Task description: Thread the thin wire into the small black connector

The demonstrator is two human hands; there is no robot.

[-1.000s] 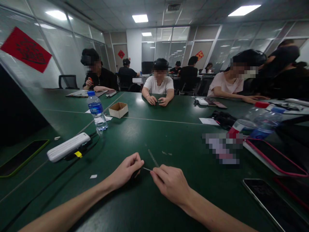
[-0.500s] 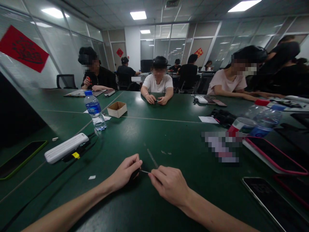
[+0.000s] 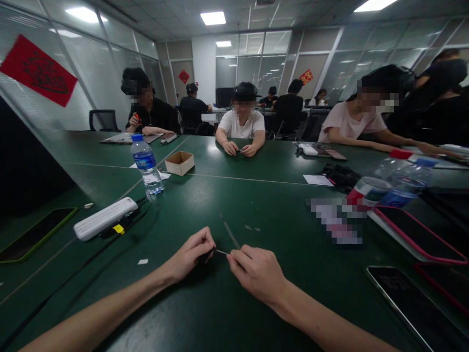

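Note:
My left hand is closed around a small dark object, mostly hidden by the fingers. A thin, light strip spans the short gap between my hands. Its right end is pinched between the thumb and fingers of my right hand. Just beyond my right hand, a clear narrow strip lies on the green table. Small transparent scraps rest a little farther off.
At the left are a white power bank, a water bottle, an open box and a green-edged phone. Phones and bottles lie at the right. A person in white sits opposite.
The view has shifted slightly, so most things sit a little farther right or higher. Both hands keep their closed grips, with the thin strip still between them.

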